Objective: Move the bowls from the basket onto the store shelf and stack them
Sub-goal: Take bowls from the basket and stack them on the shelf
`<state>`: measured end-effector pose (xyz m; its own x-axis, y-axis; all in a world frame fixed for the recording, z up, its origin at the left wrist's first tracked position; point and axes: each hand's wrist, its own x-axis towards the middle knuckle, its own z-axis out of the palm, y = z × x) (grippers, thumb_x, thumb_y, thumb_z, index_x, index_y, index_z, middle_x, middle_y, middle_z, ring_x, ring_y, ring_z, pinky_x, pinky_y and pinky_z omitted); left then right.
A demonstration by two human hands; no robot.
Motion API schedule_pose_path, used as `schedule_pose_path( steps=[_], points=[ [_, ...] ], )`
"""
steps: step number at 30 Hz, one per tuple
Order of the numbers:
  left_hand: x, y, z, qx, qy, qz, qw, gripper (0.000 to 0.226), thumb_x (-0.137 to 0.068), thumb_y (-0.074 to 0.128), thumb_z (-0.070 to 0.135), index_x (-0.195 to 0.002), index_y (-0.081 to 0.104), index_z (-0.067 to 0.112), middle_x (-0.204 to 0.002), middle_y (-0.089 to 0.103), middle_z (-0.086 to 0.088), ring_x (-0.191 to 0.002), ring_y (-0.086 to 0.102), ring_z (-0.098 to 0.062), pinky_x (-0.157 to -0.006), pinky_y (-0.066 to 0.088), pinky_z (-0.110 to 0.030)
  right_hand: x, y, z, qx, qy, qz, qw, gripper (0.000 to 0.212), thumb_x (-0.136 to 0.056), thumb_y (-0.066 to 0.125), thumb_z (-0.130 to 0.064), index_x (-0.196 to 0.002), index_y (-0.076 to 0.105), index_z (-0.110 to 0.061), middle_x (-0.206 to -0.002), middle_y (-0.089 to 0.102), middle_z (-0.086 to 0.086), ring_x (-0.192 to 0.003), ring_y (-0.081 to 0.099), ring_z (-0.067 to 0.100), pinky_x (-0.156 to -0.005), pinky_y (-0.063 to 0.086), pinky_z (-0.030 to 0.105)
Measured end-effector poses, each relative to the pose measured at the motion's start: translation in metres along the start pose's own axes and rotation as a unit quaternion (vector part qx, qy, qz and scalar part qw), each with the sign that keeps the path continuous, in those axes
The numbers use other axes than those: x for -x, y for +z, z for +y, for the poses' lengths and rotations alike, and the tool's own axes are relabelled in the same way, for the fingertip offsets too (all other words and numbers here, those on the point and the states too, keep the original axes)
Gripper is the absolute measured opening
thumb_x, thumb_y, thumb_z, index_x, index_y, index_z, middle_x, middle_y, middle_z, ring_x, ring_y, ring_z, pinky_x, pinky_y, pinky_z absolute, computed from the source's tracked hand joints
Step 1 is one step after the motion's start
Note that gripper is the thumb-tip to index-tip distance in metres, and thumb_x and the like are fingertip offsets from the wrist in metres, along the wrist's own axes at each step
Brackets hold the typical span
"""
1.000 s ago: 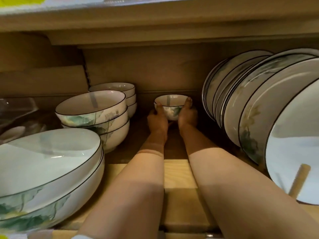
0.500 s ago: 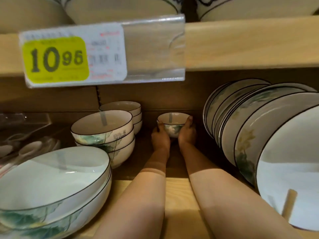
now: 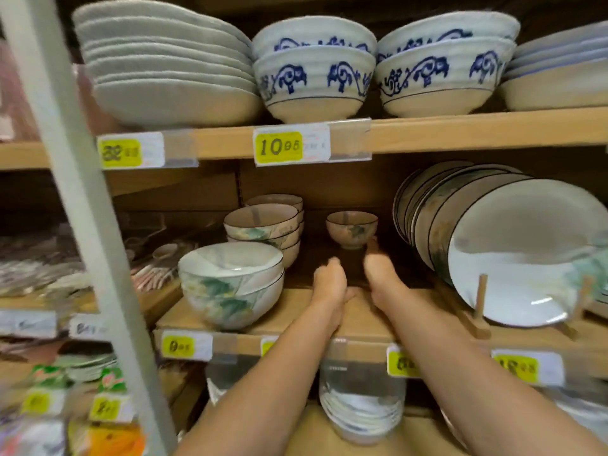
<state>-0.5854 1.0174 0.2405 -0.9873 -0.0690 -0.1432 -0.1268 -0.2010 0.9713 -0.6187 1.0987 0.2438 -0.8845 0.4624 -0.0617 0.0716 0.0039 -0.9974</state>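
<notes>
Ceramic, pale with a green leaf motif and a dark rim: one small bowl [image 3: 351, 229]. It stands upright and alone toward the back of the middle wooden shelf [image 3: 296, 319], between a bowl stack and the plates, apart from both.

Left hand [image 3: 329, 281]: palm down, low over the shelf in front of the small bowl and short of it. The fingers point rearward, loosely bent, holding nothing.

Right hand [image 3: 378, 269]: reaches further in, fingers fairly straight, holding nothing. The foremost fingertip lies just beside the bowl's foot; contact cannot be told.

Same shelf, left: stack of medium bowls [image 3: 263, 225] in the matching pattern, with a second stack [image 3: 276, 200] directly behind. Two large bowls [image 3: 230, 284] sit nested at the front edge.

Same shelf, right: row of plates [image 3: 500, 251] standing on edge in a wooden rack [image 3: 481, 291].

Shelf above: two stacks of blue-patterned bowls [image 3: 316, 70], with piled shallow dishes [image 3: 164, 60] to their left. A yellow price label [image 3: 279, 148] reading 10.95 is on the front edge.

White upright post [image 3: 82, 209]: crosses the left of the view.
</notes>
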Motion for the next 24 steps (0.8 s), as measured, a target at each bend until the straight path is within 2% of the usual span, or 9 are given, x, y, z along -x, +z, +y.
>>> schedule_pose_path(
  steps=[2,5,8,10,14,20,24],
  points=[
    [0.043,-0.02,0.0,0.021,0.019,-0.052,0.998,0.034,-0.1,0.041,0.029,-0.127,0.053,0.011,-0.112,0.061,-0.008,-0.101,0.061,-0.022,-0.089,0.055,-0.039,0.039,-0.012,0.004,0.003,-0.013,-0.005,1.0,0.049,-0.1,0.033,-0.046,-0.13,0.053,-0.014,-0.122,0.058,0.01,-0.105,0.055,0.025,-0.098,0.047,0.046],
    [0.108,-0.074,-0.009,0.003,0.051,-0.096,0.994,0.02,-0.1,0.042,0.025,-0.104,0.062,0.021,-0.1,0.069,-0.002,-0.093,0.07,-0.017,-0.082,0.058,-0.033,0.112,-0.029,0.017,-0.075,-0.05,-0.063,0.994,0.044,-0.101,0.033,-0.046,-0.113,0.061,-0.016,-0.114,0.064,0.004,-0.103,0.06,0.019,-0.094,0.05,0.041],
    [0.165,-0.14,-0.015,-0.007,0.092,-0.123,0.988,0.025,-0.102,0.041,0.02,-0.096,0.066,0.016,-0.089,0.074,-0.002,-0.08,0.071,-0.013,-0.071,0.058,-0.027,0.185,-0.027,0.033,-0.151,-0.048,-0.099,0.982,0.039,-0.103,0.031,-0.035,-0.094,0.062,-0.014,-0.1,0.068,0.007,-0.089,0.066,0.017,-0.075,0.054,0.03],
    [0.194,-0.187,-0.025,-0.019,0.103,-0.087,0.991,0.027,-0.102,0.041,0.017,-0.092,0.066,0.014,-0.085,0.073,-0.003,-0.075,0.07,-0.014,-0.065,0.058,-0.025,0.227,-0.014,0.053,-0.161,-0.032,-0.123,0.979,0.035,-0.103,0.034,-0.029,-0.09,0.062,-0.012,-0.092,0.07,0.008,-0.08,0.069,0.016,-0.067,0.055,0.026],
    [0.242,-0.287,-0.059,-0.039,0.114,0.006,0.993,0.028,-0.103,0.037,0.013,-0.092,0.062,0.011,-0.084,0.07,-0.006,-0.072,0.066,-0.015,-0.062,0.055,-0.023,0.295,0.028,0.108,-0.117,0.019,-0.204,0.972,0.026,-0.099,0.042,-0.02,-0.093,0.064,-0.009,-0.089,0.073,0.011,-0.078,0.071,0.02,-0.062,0.055,0.025],
    [0.278,-0.431,-0.121,-0.051,0.026,0.18,0.982,0.026,-0.101,0.038,0.007,-0.095,0.063,0.008,-0.089,0.07,-0.012,-0.071,0.066,-0.019,-0.064,0.052,-0.027,0.362,0.108,0.198,0.018,0.123,-0.325,0.937,0.022,-0.099,0.044,-0.013,-0.102,0.064,-0.004,-0.092,0.071,0.014,-0.081,0.068,0.025,-0.074,0.051,0.033],
    [0.278,-0.506,-0.16,-0.05,-0.051,0.269,0.961,0.023,-0.1,0.04,0.006,-0.098,0.062,0.002,-0.09,0.067,-0.016,-0.073,0.06,-0.024,-0.063,0.046,-0.031,0.382,0.166,0.255,0.085,0.165,-0.376,0.908,0.017,-0.097,0.051,-0.015,-0.093,0.066,-0.008,-0.081,0.071,0.01,-0.07,0.066,0.022,-0.066,0.051,0.03]
  ],
)
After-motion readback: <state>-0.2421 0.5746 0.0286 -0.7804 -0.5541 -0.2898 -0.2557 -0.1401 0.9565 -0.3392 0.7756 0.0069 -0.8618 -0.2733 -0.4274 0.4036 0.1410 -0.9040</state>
